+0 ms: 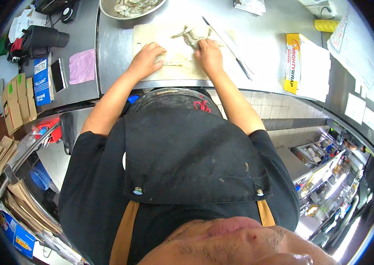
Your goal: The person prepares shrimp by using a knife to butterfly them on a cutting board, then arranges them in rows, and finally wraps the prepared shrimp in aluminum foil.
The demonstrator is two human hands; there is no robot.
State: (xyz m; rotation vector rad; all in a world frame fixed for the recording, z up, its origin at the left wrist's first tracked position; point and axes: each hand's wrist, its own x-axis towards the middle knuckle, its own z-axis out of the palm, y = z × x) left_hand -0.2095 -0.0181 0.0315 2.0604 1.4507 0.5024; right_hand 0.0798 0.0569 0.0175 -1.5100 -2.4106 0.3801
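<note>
My left hand rests at the left side of a pale cutting board, thumb and fingers apart. A thin, pale strip of what looks like shrimp lies just right of its thumb. My right hand reaches over the board, its fingertips at the lower edge of a small pile of raw, greyish shrimp. Whether those fingers pinch a shrimp is hidden from above. Right of this hand, a long knife lies slanted across the board's right part, its handle towards me.
A metal bowl of raw shrimp stands beyond the board on the steel table. To the left lie a pink cloth and a blue record book. A plastic-wrap box sits at right, with papers beyond it.
</note>
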